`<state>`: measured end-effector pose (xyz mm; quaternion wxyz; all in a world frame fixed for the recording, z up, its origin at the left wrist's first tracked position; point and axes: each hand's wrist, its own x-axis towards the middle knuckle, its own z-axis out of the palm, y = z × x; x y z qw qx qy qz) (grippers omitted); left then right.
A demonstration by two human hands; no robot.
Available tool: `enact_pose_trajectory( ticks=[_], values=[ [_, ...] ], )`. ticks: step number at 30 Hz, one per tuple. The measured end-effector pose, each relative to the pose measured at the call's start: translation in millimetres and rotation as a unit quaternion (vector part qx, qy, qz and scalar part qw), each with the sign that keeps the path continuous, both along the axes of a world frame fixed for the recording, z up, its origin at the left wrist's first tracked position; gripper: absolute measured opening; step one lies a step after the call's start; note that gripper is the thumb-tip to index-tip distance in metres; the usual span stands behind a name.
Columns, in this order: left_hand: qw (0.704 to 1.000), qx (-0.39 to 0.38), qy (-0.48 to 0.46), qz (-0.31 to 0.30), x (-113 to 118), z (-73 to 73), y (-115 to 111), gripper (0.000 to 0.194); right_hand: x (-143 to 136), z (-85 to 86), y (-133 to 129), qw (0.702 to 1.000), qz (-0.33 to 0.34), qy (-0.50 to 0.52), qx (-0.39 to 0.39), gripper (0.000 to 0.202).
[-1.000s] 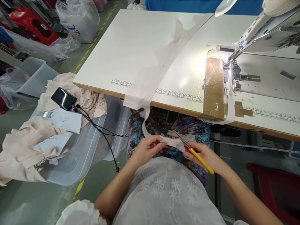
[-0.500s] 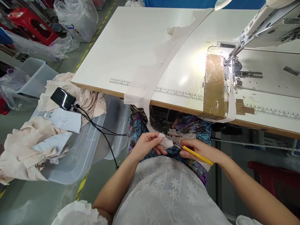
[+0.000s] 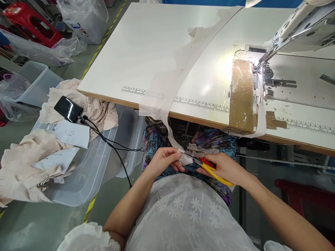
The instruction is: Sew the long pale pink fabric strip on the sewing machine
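Over my lap, my left hand (image 3: 167, 161) pinches the end of a pale fabric strip (image 3: 163, 99) between thumb and fingers. The strip runs from there up over the table edge and across the tabletop. My right hand (image 3: 222, 168) grips a pair of scissors (image 3: 215, 174) with yellow and red handles. Their blades point left and lie against the fabric at my left fingertips. I cannot tell whether the blades are cutting through it. More crumpled pale cloth (image 3: 200, 150) lies in my lap behind the scissors.
A white table (image 3: 146, 45) with printed rulers carries a sewing machine (image 3: 295, 38) at right, beside a taped cardboard piece (image 3: 242, 97). On the left, a plastic bin (image 3: 86, 188) holds beige garments (image 3: 23, 164), paper slips and a black phone-like device (image 3: 68, 108) with cables.
The scissor handles have spread and turned, so the red one now shows beside the yellow. My left hand keeps its pinch on the fabric. The view has shifted slightly.
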<state>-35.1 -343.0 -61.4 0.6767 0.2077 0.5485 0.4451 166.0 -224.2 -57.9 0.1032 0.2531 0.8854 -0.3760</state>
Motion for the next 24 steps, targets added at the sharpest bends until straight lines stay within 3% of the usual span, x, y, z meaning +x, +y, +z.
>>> enact_pose_trajectory(
  ticks=[8,12,18,21,23,24],
  values=[
    [1.000,-0.013,-0.007,-0.003,3.8,-1.3,0.5,0.049,-6.7,4.0,-0.7,0.998,0.017,-0.020,0.049,0.047],
    [1.000,-0.012,-0.004,-0.009,2.7,-1.4,-0.2,0.050,-7.4,1.0,0.0,0.999,0.014,-0.002,0.035,0.048],
    [0.999,-0.007,-0.012,-0.043,16.9,-6.7,2.6,0.055,-7.2,-4.4,-3.9,0.995,-0.072,0.056,-0.033,0.043],
    [0.992,0.029,-0.003,-0.127,23.0,6.1,16.5,0.047,-9.0,-6.2,-10.1,0.975,-0.131,0.154,-0.094,0.033],
    [0.974,0.090,0.112,-0.175,12.9,25.3,34.4,0.034,-6.3,-5.4,-13.9,0.964,-0.166,0.193,-0.083,0.029],
    [0.951,0.133,0.219,-0.174,2.9,36.8,46.3,0.026,-3.3,-3.6,-15.5,0.961,-0.180,0.202,-0.063,0.028]
  ],
)
